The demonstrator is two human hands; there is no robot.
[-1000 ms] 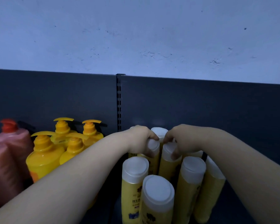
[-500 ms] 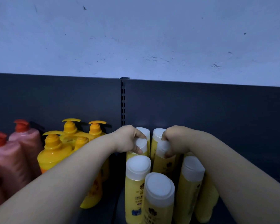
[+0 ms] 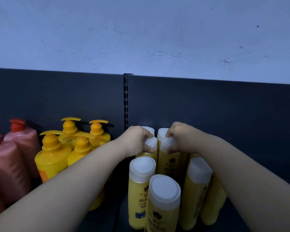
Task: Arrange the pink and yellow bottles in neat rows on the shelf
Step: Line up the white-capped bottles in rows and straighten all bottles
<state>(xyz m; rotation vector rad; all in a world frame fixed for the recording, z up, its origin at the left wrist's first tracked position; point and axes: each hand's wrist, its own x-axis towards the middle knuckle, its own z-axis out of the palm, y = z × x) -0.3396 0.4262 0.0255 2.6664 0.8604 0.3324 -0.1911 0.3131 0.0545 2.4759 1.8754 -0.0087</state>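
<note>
Several yellow bottles with white caps (image 3: pixel 163 196) stand clustered on the dark shelf (image 3: pixel 100 220) at centre right. My left hand (image 3: pixel 136 140) grips the white cap of one bottle (image 3: pixel 151 144) near the back. Just to its right, my right hand (image 3: pixel 179 138) grips the cap of the neighbouring bottle (image 3: pixel 167 161). Two more white caps show behind my hands against the back panel. To the left stand several yellow pump bottles (image 3: pixel 53 154) and pink pump bottles with red tops (image 3: pixel 8 164).
The dark back panel (image 3: pixel 224 114) runs behind the bottles, split by a slotted upright (image 3: pixel 126 101). Above it is a pale wall. Dark shelf surface shows to the right of the capped bottles.
Both hands have moved a little toward the back panel with the bottles they hold. The view has drifted, so the pump bottles sit further right in frame.
</note>
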